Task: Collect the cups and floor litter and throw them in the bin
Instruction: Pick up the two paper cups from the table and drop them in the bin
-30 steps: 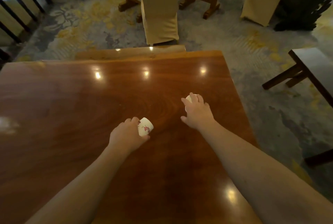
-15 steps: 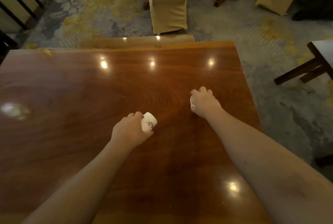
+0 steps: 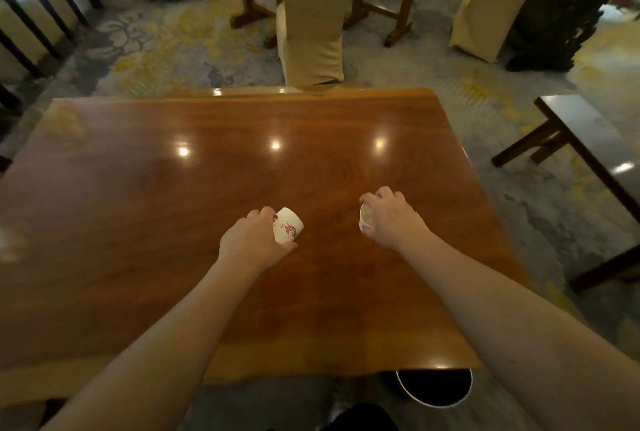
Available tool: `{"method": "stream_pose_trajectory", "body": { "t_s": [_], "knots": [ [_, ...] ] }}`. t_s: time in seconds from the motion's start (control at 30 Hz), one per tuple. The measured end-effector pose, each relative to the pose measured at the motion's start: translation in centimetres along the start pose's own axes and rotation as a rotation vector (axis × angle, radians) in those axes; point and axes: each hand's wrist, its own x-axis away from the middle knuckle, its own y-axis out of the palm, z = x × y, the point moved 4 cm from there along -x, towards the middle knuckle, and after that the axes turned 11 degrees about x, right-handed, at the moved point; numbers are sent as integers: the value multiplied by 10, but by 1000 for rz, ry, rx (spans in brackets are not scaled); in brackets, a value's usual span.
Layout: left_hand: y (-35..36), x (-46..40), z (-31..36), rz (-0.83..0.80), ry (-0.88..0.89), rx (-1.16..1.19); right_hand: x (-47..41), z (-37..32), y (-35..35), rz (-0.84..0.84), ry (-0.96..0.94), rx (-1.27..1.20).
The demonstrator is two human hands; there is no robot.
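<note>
Two cups in hand: left hand [image 3: 254,243] curled round a flowered cup [image 3: 287,225], tipped on its side; right hand [image 3: 391,219] wrapped over a second cup [image 3: 365,220], mouth turned leftward. Held sideways, probably for carrying to the bin [image 3: 434,387], peeking out under the table's [image 3: 173,222] near edge. No clutter on the tabletop; carpet [image 3: 554,222] open to the right, before a side bench [image 3: 588,139].

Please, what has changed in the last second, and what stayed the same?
The right hand closed around the plain white paper cup and tipped it so its mouth shows. The left hand keeps holding the white paper cup with red flowers. The glossy wooden table is unchanged.
</note>
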Motion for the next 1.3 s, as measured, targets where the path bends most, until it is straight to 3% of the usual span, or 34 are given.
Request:
{"method": "stream_pose_trajectory", "body": {
  "t_s": [0.4,0.7,0.93,1.13,1.3],
  "knots": [
    [-25,146,-98,-15,70,108,186,-133,-5,52,46,-64],
    [10,227,-76,-79,73,182,264,-149,5,59,22,-66],
    [46,273,-10,-65,67,161,317,-88,22,81,13,-115],
    [115,314,86,-68,4,181,373,20,40,80,50,-186],
    [186,341,166,-168,-38,196,411,108,74,22,94,-210]
  ]
}}
